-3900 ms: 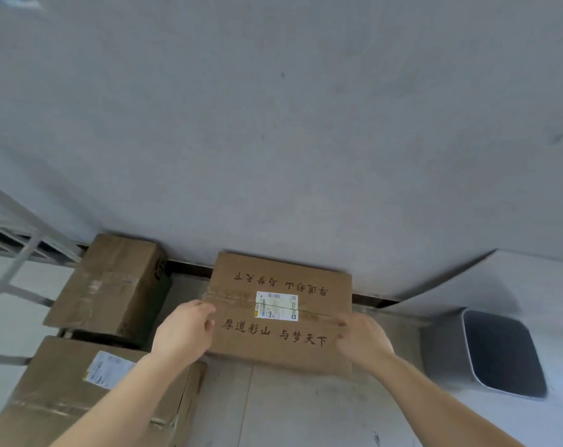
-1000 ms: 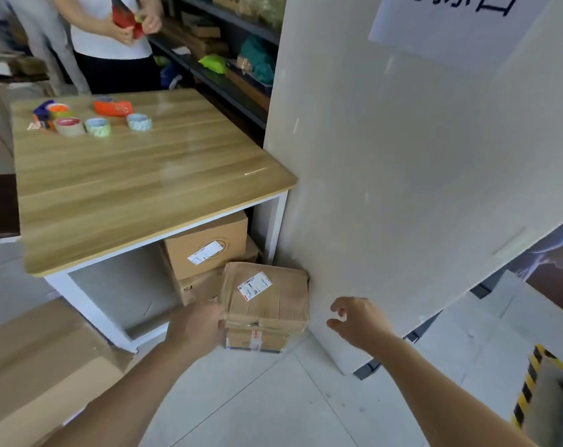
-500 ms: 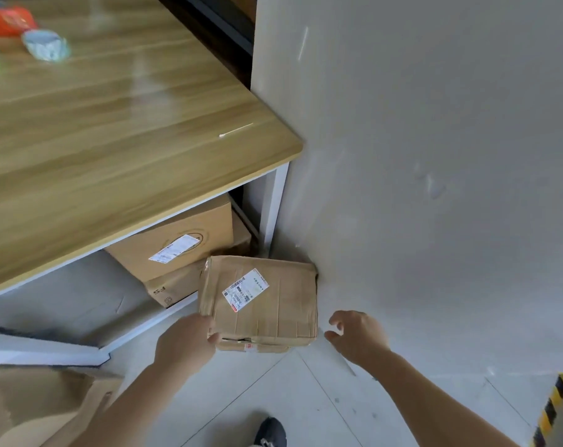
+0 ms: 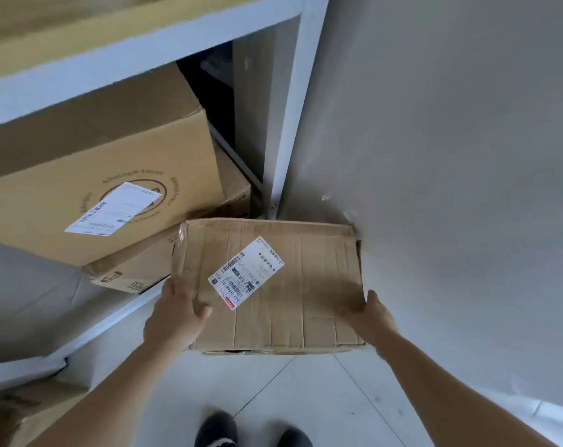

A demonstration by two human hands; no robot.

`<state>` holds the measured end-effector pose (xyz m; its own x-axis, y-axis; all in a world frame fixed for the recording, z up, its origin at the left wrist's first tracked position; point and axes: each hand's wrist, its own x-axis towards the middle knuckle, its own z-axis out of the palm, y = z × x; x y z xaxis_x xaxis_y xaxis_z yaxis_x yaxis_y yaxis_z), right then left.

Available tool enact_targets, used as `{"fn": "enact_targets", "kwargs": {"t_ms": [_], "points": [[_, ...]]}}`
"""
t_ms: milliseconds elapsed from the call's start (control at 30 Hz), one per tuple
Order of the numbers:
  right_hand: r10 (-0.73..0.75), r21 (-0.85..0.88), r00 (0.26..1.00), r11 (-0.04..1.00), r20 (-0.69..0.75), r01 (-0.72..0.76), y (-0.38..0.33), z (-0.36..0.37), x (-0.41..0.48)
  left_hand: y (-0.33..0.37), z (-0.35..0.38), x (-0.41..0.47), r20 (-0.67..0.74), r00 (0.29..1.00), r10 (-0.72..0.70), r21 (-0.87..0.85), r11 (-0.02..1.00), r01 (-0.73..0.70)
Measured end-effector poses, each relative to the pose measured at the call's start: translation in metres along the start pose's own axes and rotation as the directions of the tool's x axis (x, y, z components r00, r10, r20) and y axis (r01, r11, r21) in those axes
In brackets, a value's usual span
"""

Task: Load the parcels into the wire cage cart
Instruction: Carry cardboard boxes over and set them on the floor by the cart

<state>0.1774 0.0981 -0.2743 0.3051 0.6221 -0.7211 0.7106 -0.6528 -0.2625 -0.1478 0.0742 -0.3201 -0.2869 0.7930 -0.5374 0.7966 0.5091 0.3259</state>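
Observation:
A creased brown cardboard parcel [image 4: 293, 285] with a white shipping label lies on the floor in the corner between the table leg and the grey wall. My left hand [image 4: 173, 317] grips its left edge, thumb on top. On the right edge, my right hand [image 4: 375, 321] presses against the side, fingers wrapped under. The wire cage cart is out of view.
Under the wooden table [image 4: 80, 37] a large labelled box [image 4: 96, 188] rests on a flatter box [image 4: 151, 262]. The white table leg [image 4: 288, 108] stands just behind the parcel. The grey wall [image 4: 451, 156] closes the right side. Another box [image 4: 22, 411] lies bottom left; my shoes [image 4: 218, 429] stand on floor tiles.
I have bent closer to the parcel. My right hand, open and apart half a second ago, now clasps the parcel's right edge; the left hand has tightened on the left edge.

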Motion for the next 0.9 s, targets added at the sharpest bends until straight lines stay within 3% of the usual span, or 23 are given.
{"fn": "enact_targets", "kwargs": {"t_ms": [67,133,467,667,800,900], "points": [[0.074,0.232,0.997,0.97,0.01,-0.074,0.004,0.012,0.009,-0.002,0.004,0.012,0.004,0.998,-0.07,-0.185,0.98,0.07],[0.068,0.27,0.997,0.961,-0.029,-0.058,0.005,0.016,0.007,-0.003,-0.001,0.017,0.007,0.995,-0.098,-0.254,0.962,0.097],[0.13,0.354,0.986,0.932,-0.106,-0.085,0.009,-0.063,-0.129,0.033,-0.097,-0.059,0.094,0.995,-0.013,-0.221,0.975,0.033],[0.257,0.522,0.952,0.842,-0.165,-0.137,0.043,-0.118,-0.239,0.098,-0.149,-0.122,0.162,0.978,0.134,-0.138,0.984,-0.112],[0.355,0.646,0.912,0.749,-0.206,-0.146,0.076,-0.142,-0.298,0.146,-0.163,-0.152,0.231,0.935,0.268,-0.175,0.957,-0.231],[0.425,0.72,0.872,0.681,-0.243,-0.131,0.104,-0.154,-0.339,0.178,-0.163,-0.172,0.268,0.898,0.348,-0.103,0.937,-0.333]]}}
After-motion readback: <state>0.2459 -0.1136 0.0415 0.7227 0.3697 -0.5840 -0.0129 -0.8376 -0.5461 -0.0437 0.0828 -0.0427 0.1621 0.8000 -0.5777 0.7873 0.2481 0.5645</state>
